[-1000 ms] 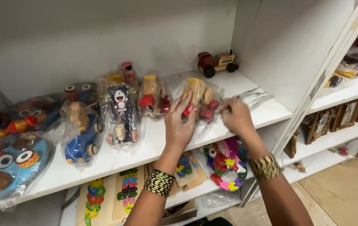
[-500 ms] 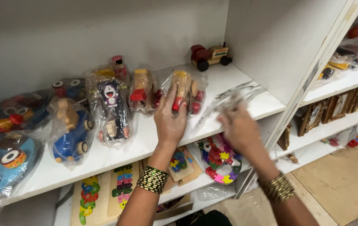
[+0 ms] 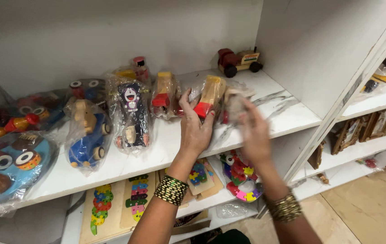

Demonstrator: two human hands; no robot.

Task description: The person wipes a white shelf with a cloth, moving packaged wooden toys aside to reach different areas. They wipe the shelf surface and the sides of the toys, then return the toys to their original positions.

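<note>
White shelves (image 3: 287, 119) fill the view, with wrapped toys in a row on the upper board. On this board, near its front edge, the left hand (image 3: 195, 129) is closed around a wooden toy (image 3: 211, 97) in clear plastic, yellow with a red part. The right hand (image 3: 254, 133) is blurred, just beside the toy's right end; I cannot tell if it grips the wrap. A blue toy (image 3: 84, 144) lies to the left, a red tractor (image 3: 238, 61) behind.
</note>
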